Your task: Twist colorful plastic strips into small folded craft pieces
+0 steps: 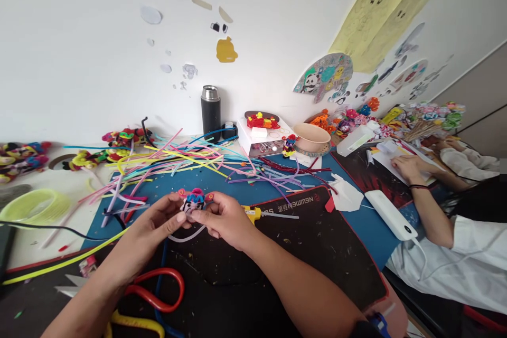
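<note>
Between my two hands is a small doll's head (194, 202) with a white face, black hair and blue and pink trim on top. My left hand (160, 217) grips it from the left, thumb on its front. From the right, the thumb and fingers of my right hand (224, 219) pinch its lower edge. A pale bent strip (188, 237) curves below the fingers. Just beyond my right hand lies a yellow glue gun (252, 214), partly hidden by that hand. Under my left forearm are red-handled scissors (174, 290), partly covered.
Many coloured pipe cleaners (190, 156) are heaped behind my hands. A black thermos (211, 113) stands by the wall, near a pink bowl (312, 137). A white power bank (391, 215) lies at right, where another person's hands (407, 169) rest on paper. Yellow-handled scissors (137, 322) lie in front.
</note>
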Available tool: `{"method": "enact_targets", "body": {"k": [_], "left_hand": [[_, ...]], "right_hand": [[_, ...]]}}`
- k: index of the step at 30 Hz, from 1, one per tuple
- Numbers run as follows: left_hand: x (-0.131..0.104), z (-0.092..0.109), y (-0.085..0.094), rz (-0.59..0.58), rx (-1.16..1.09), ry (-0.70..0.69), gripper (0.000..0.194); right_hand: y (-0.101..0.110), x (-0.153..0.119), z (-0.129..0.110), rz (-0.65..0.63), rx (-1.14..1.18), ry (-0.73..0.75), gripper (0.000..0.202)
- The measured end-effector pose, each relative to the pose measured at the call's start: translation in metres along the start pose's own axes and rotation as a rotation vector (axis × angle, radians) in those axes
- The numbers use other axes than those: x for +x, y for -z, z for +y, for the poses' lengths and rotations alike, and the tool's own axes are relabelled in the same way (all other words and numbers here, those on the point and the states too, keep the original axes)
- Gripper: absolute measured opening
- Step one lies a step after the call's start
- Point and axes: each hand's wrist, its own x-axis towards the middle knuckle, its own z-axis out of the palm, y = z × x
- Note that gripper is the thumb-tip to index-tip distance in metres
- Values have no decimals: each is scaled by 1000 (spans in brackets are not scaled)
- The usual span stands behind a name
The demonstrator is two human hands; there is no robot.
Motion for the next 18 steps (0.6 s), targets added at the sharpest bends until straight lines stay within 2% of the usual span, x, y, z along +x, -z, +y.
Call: {"method": "enact_targets", "body": {"k": [6, 12, 18], "left_hand": [[-1, 4, -8, -89, -83, 8, 53], [5, -5, -3, -116, -77, -84, 45], [10, -12, 1, -119, -130, -92, 47]], "right_hand": [[4, 5, 4, 23, -56, 36, 50], [1, 10, 4, 12, -45, 47, 49], [-5, 10, 1, 6, 31, 29, 55]]}}
